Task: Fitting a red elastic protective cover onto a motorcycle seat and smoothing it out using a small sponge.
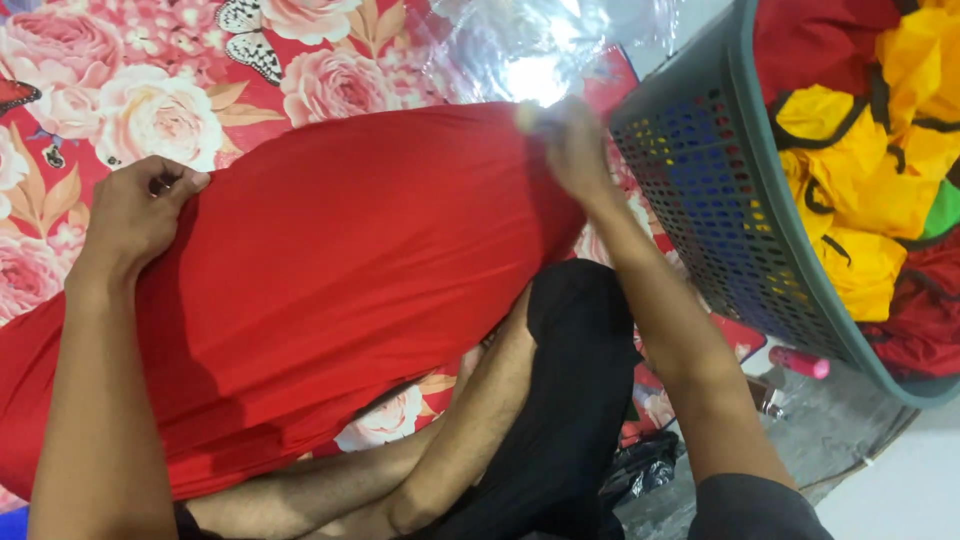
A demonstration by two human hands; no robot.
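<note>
A large red cloth [340, 270] lies spread over my lap and a floral sheet. My left hand [135, 215] pinches its upper left edge, fingers closed on the fabric. Across the cloth, my right hand [570, 150] grips the upper right corner, close to the basket's wall. The cloth is stretched between both hands. My crossed legs in black shorts [560, 400] show below it.
A grey perforated laundry basket [700, 180] stands at right, holding yellow, red and green garments [870, 170]. The red floral sheet [150, 90] covers the floor. Clear plastic wrap [530, 40] lies at top. A small pink object [798, 362] rests by the basket's base.
</note>
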